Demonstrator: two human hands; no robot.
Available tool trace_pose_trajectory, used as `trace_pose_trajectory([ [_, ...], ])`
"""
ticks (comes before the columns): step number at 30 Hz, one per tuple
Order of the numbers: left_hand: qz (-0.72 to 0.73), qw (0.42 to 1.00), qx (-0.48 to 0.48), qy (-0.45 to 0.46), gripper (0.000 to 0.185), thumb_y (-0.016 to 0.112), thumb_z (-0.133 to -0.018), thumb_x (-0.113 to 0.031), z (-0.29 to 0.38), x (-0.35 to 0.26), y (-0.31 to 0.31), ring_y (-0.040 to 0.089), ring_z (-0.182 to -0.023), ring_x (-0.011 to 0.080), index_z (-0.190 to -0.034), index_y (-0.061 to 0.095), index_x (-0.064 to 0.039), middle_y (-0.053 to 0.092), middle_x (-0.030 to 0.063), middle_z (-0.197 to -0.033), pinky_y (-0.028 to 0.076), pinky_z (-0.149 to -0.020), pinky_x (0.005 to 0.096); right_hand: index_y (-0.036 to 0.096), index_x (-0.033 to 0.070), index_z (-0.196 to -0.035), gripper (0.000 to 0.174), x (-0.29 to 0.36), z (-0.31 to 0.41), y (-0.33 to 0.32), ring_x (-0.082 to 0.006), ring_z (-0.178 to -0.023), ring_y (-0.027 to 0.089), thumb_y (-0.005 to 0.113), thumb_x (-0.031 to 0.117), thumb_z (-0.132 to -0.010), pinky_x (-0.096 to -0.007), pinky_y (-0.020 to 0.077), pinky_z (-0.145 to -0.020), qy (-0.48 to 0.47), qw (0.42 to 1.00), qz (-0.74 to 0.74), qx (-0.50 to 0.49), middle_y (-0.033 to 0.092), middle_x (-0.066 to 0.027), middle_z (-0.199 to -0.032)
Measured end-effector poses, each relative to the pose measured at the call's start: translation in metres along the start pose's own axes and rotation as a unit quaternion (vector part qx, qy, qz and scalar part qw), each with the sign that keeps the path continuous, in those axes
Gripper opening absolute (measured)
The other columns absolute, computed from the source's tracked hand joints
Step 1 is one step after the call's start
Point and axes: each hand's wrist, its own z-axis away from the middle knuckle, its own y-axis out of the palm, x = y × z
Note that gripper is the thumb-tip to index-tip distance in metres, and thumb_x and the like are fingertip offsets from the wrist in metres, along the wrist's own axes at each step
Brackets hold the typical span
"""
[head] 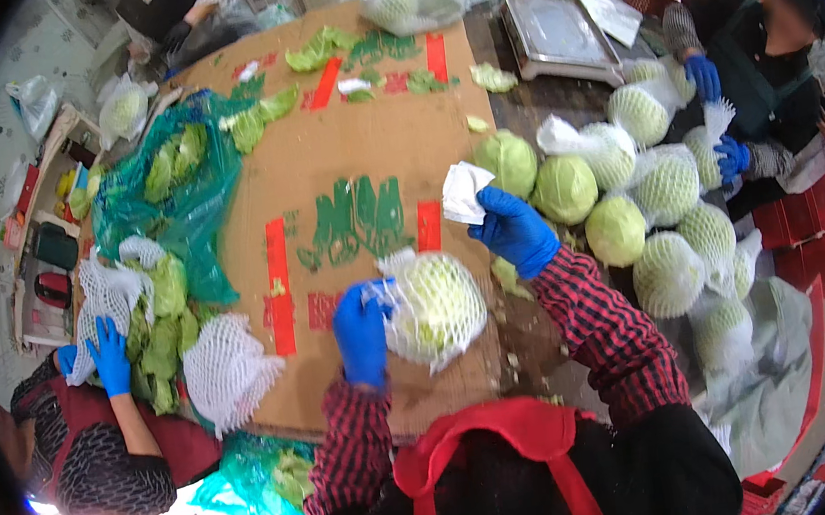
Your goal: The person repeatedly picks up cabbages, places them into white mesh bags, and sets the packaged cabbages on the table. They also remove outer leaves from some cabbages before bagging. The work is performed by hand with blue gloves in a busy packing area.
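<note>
A pale green cabbage (437,309) in a white foam net sleeve rests on the cardboard sheet (297,168) before me. My left hand (364,332), in a blue glove, grips the net at the cabbage's left side. Raised over the right edge of the cardboard, my right hand (517,230) pinches a small folded white paper or cloth (466,191) between thumb and fingers. Just beyond that hand sit bare cabbages, one of them a round green cabbage (507,164).
Several netted cabbages (663,186) crowd the right side, where a co-worker's gloved hand (732,157) holds one. A metal-topped scale (558,31) stands at the back right. At left lie a green plastic bag (171,185) with leaves, an empty foam net (228,367) and another co-worker's hand (109,357).
</note>
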Motion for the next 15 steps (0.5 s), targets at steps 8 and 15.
trace_pose_trajectory([
  [8, 0.118, 0.975, 0.094, -0.164, 0.024, 0.045, -0.091, -0.006, -0.014, -0.001, -0.002, 0.055, -0.064, 0.0091, -0.103, 0.065, 0.001, 0.060, 0.0010, -0.073, 0.042, -0.060, 0.0229, 0.049, 0.000, -0.130, 0.051, -0.044, 0.140, 0.052, -0.0239, -0.121, 0.051, 0.064, 0.024, -0.087, -0.0399, 0.0403, -0.102, 0.060, 0.984, 0.146, 0.080, 0.053, -0.0134, -0.133],
  [15, 0.125, 0.948, 0.212, -0.201, 0.026, 0.053, -0.095, -0.023, -0.009, -0.015, 0.002, 0.041, -0.052, 0.0011, -0.100, 0.067, -0.003, 0.057, -0.0050, -0.071, 0.030, -0.046, 0.0184, 0.063, 0.000, -0.110, 0.023, -0.058, 0.121, 0.052, -0.0111, -0.095, 0.057, 0.060, 0.002, -0.087, -0.0276, 0.0450, -0.090, 0.021, 0.976, 0.216, -0.019, 0.064, -0.0032, -0.103],
])
